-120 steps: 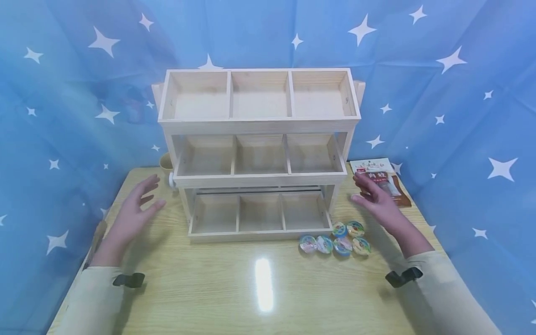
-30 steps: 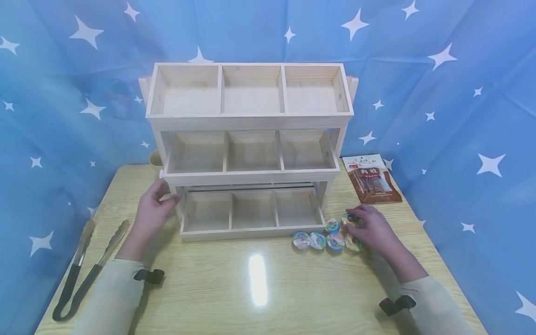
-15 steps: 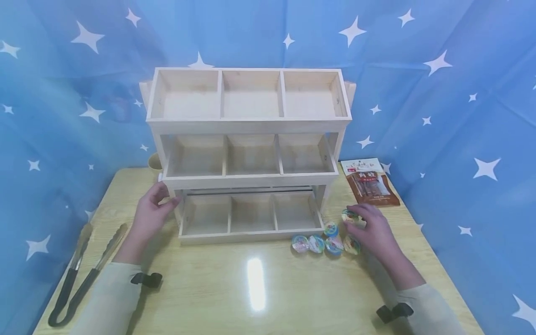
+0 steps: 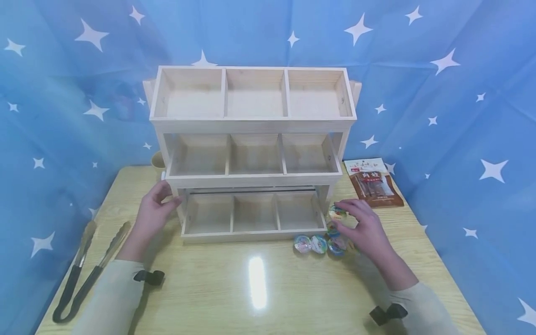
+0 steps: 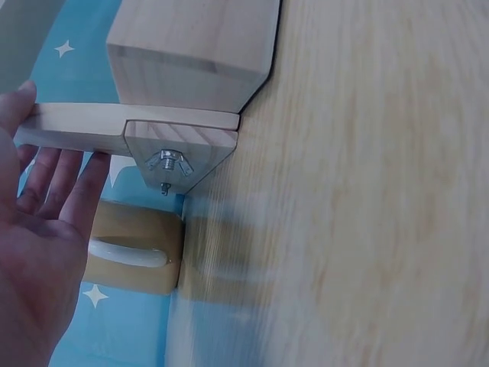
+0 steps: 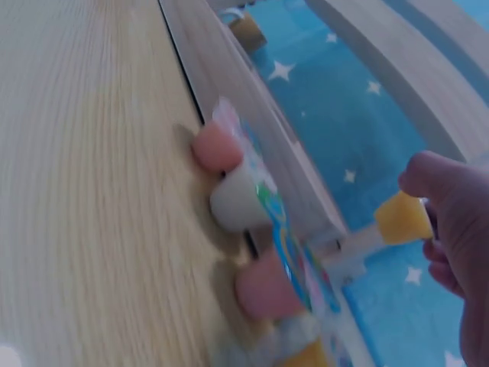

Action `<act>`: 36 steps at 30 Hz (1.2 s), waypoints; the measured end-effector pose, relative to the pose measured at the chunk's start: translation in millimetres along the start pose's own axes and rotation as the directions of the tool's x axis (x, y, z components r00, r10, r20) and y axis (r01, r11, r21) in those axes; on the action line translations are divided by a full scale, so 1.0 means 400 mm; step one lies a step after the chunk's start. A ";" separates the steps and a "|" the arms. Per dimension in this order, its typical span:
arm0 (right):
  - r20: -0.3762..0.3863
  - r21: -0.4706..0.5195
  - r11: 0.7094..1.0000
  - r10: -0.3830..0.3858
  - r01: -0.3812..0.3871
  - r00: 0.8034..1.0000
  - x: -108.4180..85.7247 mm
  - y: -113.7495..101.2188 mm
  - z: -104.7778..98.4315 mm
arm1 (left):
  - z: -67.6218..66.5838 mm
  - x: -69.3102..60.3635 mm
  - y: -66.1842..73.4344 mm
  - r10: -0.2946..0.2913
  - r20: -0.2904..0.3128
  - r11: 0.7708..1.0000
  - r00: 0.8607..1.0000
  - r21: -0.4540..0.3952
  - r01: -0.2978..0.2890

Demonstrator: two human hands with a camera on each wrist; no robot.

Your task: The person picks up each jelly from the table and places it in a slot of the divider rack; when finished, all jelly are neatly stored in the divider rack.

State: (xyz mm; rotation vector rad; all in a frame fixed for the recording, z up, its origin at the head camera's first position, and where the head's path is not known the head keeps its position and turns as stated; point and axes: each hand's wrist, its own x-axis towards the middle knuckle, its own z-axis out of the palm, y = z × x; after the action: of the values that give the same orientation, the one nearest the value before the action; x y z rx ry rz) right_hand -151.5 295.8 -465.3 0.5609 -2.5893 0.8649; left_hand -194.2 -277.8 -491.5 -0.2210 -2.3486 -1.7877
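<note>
A pale wooden three-tier shelf [image 4: 253, 125] with divided trays stands at the back of the table. My left hand [image 4: 156, 211] grips its left side post [image 5: 80, 122], thumb on one face and fingers on the other, as the left wrist view shows. My right hand [image 4: 363, 225] pinches a small jelly cup [image 4: 337, 212] between thumb and fingers, raised beside the shelf's lower right corner. In the right wrist view this yellow cup [image 6: 402, 219] is off the table. Several more jelly cups [image 4: 302, 244] sit below it, partly hidden by the hand.
A brown snack packet [image 4: 374, 184] lies at the back right. Black-handled metal tongs [image 4: 73, 279] lie spread at the left. A tan mug [image 5: 134, 237] with a white handle stands behind the shelf's left side. A starry blue cloth surrounds the table.
Both hands were apart from everything 4 seconds ago. The left then took the shelf post. The right took the rear right jelly cup, lifted it and moved it left towards the shelf.
</note>
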 end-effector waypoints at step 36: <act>0.241 0.268 0.957 -0.183 0.116 0.953 0.164 -0.219 0.207 | -0.013 0.000 0.018 -0.093 0.029 0.993 0.995 0.077 0.090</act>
State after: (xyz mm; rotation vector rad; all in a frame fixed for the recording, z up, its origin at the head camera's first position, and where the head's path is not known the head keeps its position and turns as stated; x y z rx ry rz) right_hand -183.4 162.6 -455.4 0.9944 -2.6378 1.1428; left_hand -192.4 -280.8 -483.5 -0.1353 -2.4815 -1.7431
